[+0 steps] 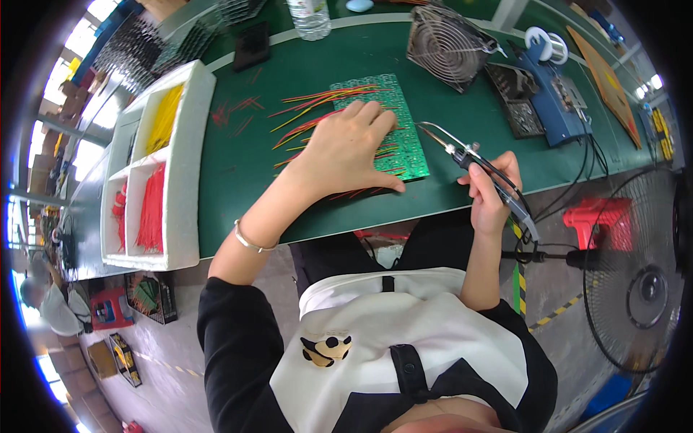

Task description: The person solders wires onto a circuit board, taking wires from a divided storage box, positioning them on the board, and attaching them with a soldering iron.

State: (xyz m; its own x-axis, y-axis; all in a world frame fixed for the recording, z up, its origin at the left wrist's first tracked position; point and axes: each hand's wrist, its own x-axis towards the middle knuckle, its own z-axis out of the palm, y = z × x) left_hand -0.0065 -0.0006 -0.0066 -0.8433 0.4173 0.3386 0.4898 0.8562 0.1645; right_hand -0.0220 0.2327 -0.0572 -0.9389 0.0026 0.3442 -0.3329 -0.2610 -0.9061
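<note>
A green circuit board (413, 148) lies on the bench, with several red and yellow wires (294, 133) sticking out leftward from it. My left hand (350, 148) rests across the board, fingers bent down among the wires. Its fingertips press on a red wire near the middle of the board, partly hidden under them, and the thumb reaches the board's near edge. In my right hand (491, 189) is a soldering iron (498, 186) with a thin curved metal feed tube, gripped like a pen. Its tip points at the board's right side, just short of the edge.
A white foam box (189, 166) of red and yellow wires stands left. Wire scraps (234, 112) lie beside it. Behind are a bottle (310, 22) and a boxed fan (447, 47); right, a blue soldering unit (552, 94) with cables. A standing fan (639, 281) is beside me.
</note>
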